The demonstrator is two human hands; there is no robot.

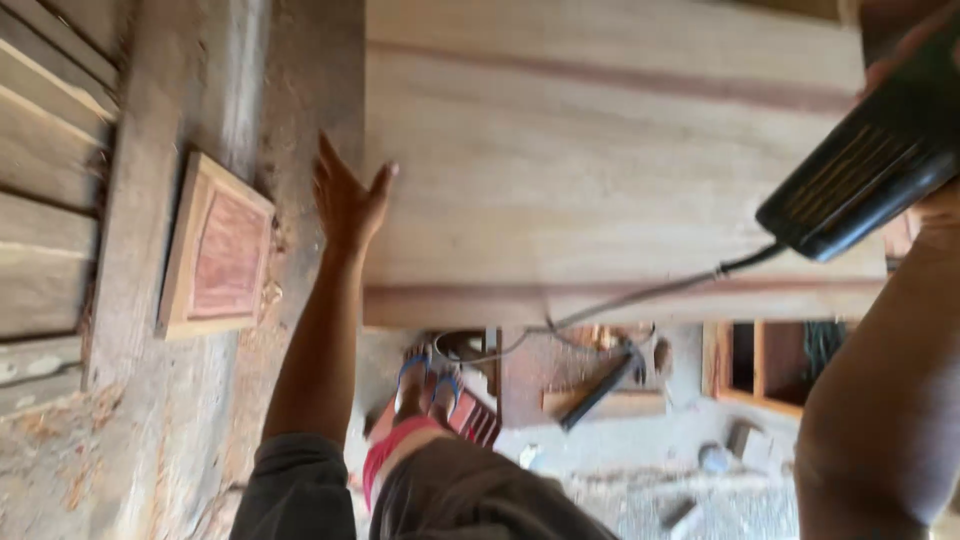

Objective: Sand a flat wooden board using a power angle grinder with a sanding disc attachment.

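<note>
Head view: a wide pale board (610,150) fills the middle, lying flat so its face can be worked. The left hand (345,195) rests at its left edge, fingers spread wide and holding nothing, seemingly to steady it. At far right the right hand (915,60) grips a black power tool (870,180) above the board, fingers closed around its body; the cord (640,298) trails over the near edge. A small framed panel (215,245) lies left, a hammer (600,390) on the floor below.
</note>
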